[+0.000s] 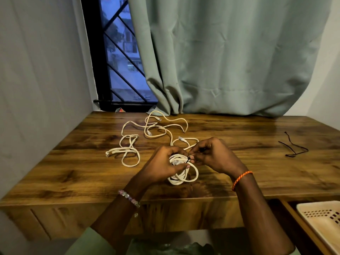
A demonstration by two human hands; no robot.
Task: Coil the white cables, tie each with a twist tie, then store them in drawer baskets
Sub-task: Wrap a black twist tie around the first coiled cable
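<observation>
White coiled cable gripped, both hands pinching one twist tie.

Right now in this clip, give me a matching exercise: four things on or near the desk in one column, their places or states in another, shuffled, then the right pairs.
Things:
1. coiled cable
2. loose cables
3. spare twist ties
4. basket

Places or states:
A. lying black and unused at the far right of the desk
B. sprawled untied toward the back of the desk
C. held between the left hand and right hand
D. sitting in the open drawer, lower right

Pairs: 1-C, 2-B, 3-A, 4-D
</observation>
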